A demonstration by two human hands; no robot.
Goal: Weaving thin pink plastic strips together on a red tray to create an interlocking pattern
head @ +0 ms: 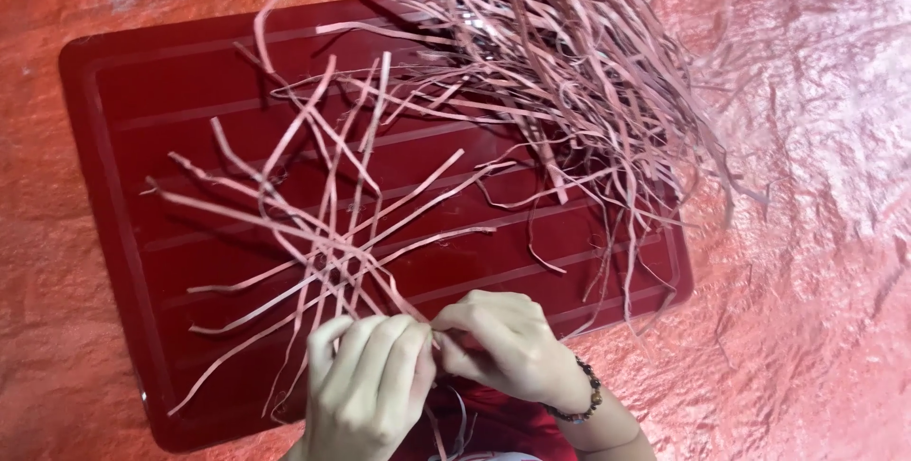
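Note:
My left hand (365,385) and my right hand (503,342) meet at the near edge of a dark red tray (133,129), fingertips pinched together on thin pale pink strips (323,233). The held strips fan out from my fingers across the tray's middle, crossing one another. A beaded bracelet (581,395) circles my right wrist. A large loose pile of the same strips (569,72) lies on the tray's far right corner and spills over its edge.
The tray rests on a crinkled orange-red sheet (816,233) that covers the whole surface around it. The tray's left half shows bare ridged bottom (161,262).

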